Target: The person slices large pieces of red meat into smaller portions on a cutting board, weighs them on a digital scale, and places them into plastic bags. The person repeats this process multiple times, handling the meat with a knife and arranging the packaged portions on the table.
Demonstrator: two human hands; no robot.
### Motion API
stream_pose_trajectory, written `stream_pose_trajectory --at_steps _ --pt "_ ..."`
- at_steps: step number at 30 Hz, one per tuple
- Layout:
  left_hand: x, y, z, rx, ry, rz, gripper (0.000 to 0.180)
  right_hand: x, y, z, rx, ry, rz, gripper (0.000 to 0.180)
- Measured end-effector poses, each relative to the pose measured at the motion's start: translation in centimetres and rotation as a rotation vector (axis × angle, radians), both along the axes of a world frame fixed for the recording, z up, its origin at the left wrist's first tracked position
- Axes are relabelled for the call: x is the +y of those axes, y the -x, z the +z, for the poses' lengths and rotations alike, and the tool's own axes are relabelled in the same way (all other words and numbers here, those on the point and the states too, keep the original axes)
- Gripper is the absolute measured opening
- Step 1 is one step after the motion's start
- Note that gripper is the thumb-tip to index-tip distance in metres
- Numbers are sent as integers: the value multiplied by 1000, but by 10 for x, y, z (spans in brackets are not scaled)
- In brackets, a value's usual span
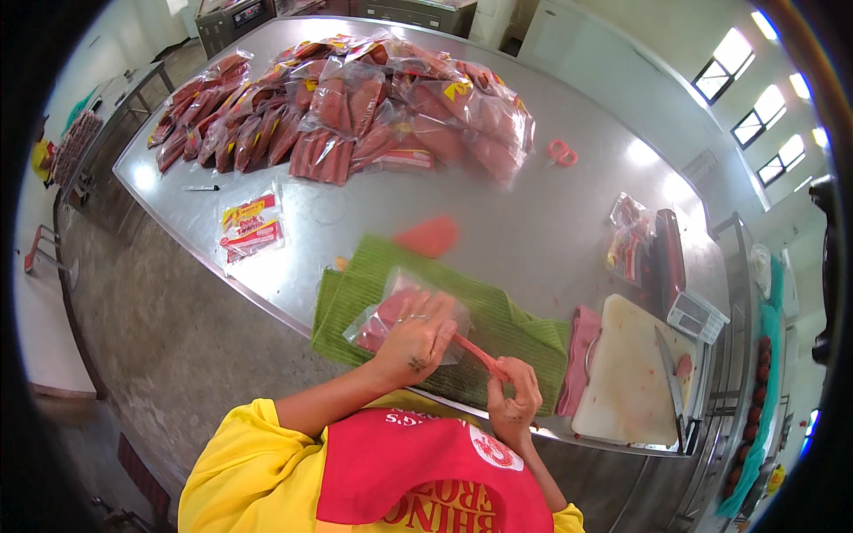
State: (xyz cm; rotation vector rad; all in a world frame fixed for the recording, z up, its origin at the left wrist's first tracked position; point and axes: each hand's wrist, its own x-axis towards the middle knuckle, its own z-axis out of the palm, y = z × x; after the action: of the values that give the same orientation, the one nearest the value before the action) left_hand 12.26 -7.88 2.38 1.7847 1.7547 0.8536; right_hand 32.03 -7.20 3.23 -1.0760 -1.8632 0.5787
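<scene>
A clear plastic bag (366, 330) with a pink-red piece of meat (391, 311) in it lies on a folded green cloth (515, 324). My left hand (419, 339) rests on the bag, its fingers stretched out over the plastic. Pinched in the fingers of my right hand (515, 395) is the end of a thin pinkish-red strip (478, 354). The strip slants up to the bag beside my left hand; where its far end sits, and whether it is meat, I cannot tell. Beyond the cloth's far edge is a blurred reddish flat piece (428, 236).
Packed meat bags (329, 102) pile up along the steel table's far side. Red scissors (562, 153), a marker (201, 187) and printed bags (251, 226) lie around. At right are a pink cloth (582, 355), a cutting board (626, 373) with a knife (670, 373), and a white basket (697, 316).
</scene>
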Motion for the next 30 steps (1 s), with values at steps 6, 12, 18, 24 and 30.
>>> stream_pose_trajectory --at_steps 6,12,18,24,30 --pt "1 -3 -1 137 -140 -48 47 15 47 -16 57 -99 122 25" --pt "1 2 3 55 -126 -11 47 43 63 -43 13 -146 387 27" --pt "3 -7 -10 129 -106 -13 47 62 57 -42 -248 -24 243 28" --pt "6 4 8 -49 -178 -253 45 82 44 -59 -266 99 589 29" --pt "-2 -11 -11 169 -183 -43 55 74 33 -38 -560 118 435 31"
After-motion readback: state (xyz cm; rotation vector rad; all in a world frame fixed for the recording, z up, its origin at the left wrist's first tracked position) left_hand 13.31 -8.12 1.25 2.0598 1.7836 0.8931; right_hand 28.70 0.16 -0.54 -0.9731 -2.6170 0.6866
